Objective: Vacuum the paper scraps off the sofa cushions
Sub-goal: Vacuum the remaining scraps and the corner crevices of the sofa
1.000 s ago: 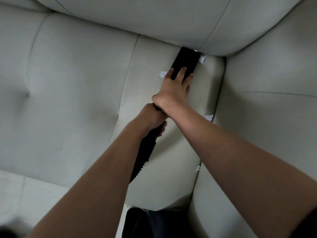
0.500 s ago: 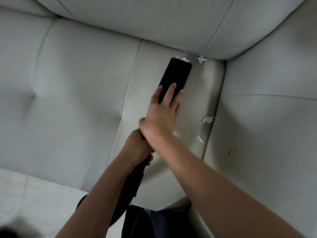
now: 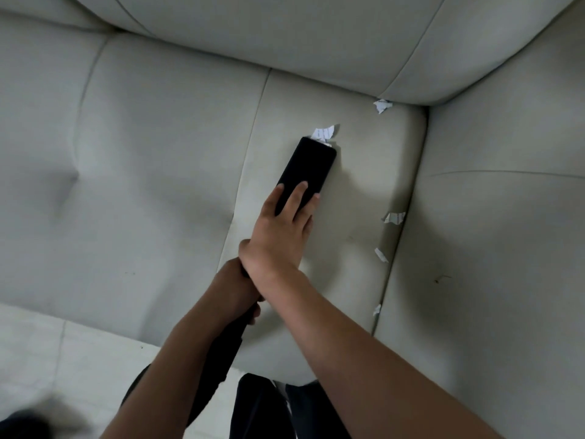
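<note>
The black vacuum nozzle [image 3: 308, 167] lies flat on the beige seat cushion [image 3: 357, 191], pointing at the back corner. My right hand [image 3: 281, 229] rests on the nozzle's rear, with straight fingers along its top and the thumb at its left edge. Behind it, my left hand [image 3: 234, 293] grips the black hose [image 3: 221, 350]. A printed paper scrap [image 3: 324, 133] touches the nozzle's tip. Another scrap [image 3: 382, 105] lies in the back crease. Three more scraps [image 3: 394, 217] lie along the right seam.
The backrest [image 3: 285, 33] rises behind the seat, and a side cushion [image 3: 490, 248] adjoins it on the right. A wider tufted cushion [image 3: 142, 185] lies to the left. Pale floor [image 3: 63, 359] shows at the lower left and my dark trouser legs [image 3: 262, 407] at the bottom.
Both hands drew the nozzle back from the back crease toward me. A scrap now sits at its tip, and the scrap in the crease is uncovered.
</note>
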